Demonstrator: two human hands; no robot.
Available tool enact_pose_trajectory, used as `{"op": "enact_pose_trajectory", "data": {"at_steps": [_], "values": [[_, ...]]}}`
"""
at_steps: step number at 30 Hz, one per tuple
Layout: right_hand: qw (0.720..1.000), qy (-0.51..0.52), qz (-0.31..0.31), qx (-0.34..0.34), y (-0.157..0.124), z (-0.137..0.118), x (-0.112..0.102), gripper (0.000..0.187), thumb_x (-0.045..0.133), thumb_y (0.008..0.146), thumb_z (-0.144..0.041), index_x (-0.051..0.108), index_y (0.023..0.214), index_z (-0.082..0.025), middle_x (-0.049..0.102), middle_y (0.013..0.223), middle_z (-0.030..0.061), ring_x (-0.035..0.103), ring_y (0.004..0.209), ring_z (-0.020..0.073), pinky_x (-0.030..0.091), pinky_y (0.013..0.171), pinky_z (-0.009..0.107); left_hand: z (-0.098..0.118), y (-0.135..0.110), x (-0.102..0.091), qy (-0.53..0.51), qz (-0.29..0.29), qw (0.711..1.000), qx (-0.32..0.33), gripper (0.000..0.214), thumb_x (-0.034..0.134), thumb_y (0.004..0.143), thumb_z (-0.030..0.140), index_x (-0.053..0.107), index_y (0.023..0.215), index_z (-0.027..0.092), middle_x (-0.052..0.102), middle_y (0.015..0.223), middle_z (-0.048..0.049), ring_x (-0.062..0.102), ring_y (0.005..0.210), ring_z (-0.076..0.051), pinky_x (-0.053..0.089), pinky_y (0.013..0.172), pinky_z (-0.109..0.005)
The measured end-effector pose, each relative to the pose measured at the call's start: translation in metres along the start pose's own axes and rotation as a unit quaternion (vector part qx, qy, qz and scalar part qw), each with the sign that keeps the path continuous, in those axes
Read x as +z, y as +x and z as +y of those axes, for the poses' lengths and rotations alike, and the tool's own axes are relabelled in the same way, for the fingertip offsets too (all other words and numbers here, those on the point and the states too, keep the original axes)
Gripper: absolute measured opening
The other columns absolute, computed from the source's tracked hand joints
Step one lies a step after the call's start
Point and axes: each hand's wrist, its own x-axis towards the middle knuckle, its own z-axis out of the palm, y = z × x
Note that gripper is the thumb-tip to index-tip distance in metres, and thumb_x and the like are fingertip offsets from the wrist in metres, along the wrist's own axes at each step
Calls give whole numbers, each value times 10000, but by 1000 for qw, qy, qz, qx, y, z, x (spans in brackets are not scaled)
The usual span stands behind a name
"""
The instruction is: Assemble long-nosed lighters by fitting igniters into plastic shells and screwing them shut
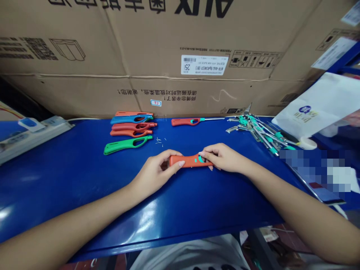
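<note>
Both of my hands grip one orange lighter body [189, 160] with a teal trigger, low over the blue table [70, 180]. My left hand [157, 172] is closed round its left end. My right hand [222, 157] is closed round its right end, fingers pressed on top. Behind them lies a finished orange lighter [185, 121] with a metal nozzle. To the back left sits a row of empty plastic handle shells [131, 128] in orange, blue and green.
A heap of metal nozzle parts with teal pieces [258, 131] lies at the back right. Tiny metal pins [159, 141] are scattered near the shells. A white power strip [30, 131] sits far left. Cardboard boxes [168, 56] wall the back. A white bag [317, 105] rests right.
</note>
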Motion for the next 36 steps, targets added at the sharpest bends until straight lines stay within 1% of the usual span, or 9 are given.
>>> {"op": "enact_pose_trajectory", "data": {"at_steps": [3, 5, 8, 11, 13, 18, 25, 28, 36], "values": [[999, -31, -11, 15, -1, 2, -2, 511, 423, 1011, -551, 594, 692, -190, 601, 529, -12, 462, 468, 117, 368, 533, 264, -3, 2, -7, 118, -11, 986, 114, 363, 697, 929, 438, 666, 1203, 202, 675, 988, -27, 619, 758, -136, 509, 708, -248], [998, -61, -3, -5, -3, 2, -4, 520, 386, 1032, -543, 618, 729, -190, 623, 567, -1, 510, 515, 136, 397, 567, 276, -4, 2, -10, 175, -22, 969, 175, 364, 669, 957, 414, 648, 1244, 191, 653, 1087, -55, 646, 887, -165, 522, 831, -283], [981, -139, 30, -135, -8, -2, -4, 398, 405, 1054, -466, 690, 1045, -188, 734, 934, 59, 658, 828, 184, 472, 766, 301, -5, 3, -13, 231, -28, 953, 192, 333, 541, 1027, 409, 646, 1205, 148, 644, 1045, -71, 649, 895, -186, 521, 838, -310], [945, -227, 23, -235, -11, -6, -2, 355, 512, 1027, -440, 633, 1278, -220, 676, 1226, 82, 655, 1023, 209, 479, 848, 313, -5, 3, -14, 252, -40, 949, 185, 342, 473, 1052, 423, 655, 1124, 143, 652, 978, -62, 644, 851, -191, 513, 783, -308], [929, -267, 19, -257, -12, -6, 1, 315, 499, 1038, -415, 651, 1233, -220, 680, 1211, 71, 666, 993, 203, 482, 795, 304, -5, 2, -14, 253, -55, 947, 192, 330, 467, 1056, 419, 649, 1121, 152, 661, 976, -54, 648, 859, -189, 506, 782, -298], [905, -286, 77, -306, -11, -3, 8, 264, 457, 1059, -335, 678, 1111, -201, 727, 1087, 48, 684, 919, 185, 475, 755, 296, -5, 0, -13, 261, -61, 939, 214, 346, 439, 1066, 428, 645, 1090, 150, 655, 926, -45, 630, 799, -173, 485, 727, -273], [926, -263, 48, -268, -4, 1, 2, 286, 502, 1043, -378, 686, 1135, -180, 702, 1122, 80, 674, 967, 203, 501, 811, 306, -6, 6, -20, 260, -71, 943, 195, 373, 392, 1079, 439, 644, 1099, 164, 665, 963, -54, 649, 840, -183, 500, 763, -281], [930, -265, 53, -248, -4, 5, -9, 297, 507, 1038, -384, 693, 1109, -163, 699, 1027, 84, 661, 901, 205, 496, 794, 315, -5, 9, -28, 268, -58, 943, 188, 382, 392, 1078, 447, 641, 1118, 160, 674, 1008, -68, 661, 893, -198, 508, 801, -297], [918, -304, 54, -250, -13, 4, -16, 284, 516, 1032, -370, 698, 968, -161, 693, 869, 61, 628, 752, 184, 425, 677, 290, 3, 1, -29, 272, -111, 940, 174, 314, 424, 1078, 355, 579, 1301, 196, 661, 1124, -54, 674, 992, -189, 516, 881, -295]]}}
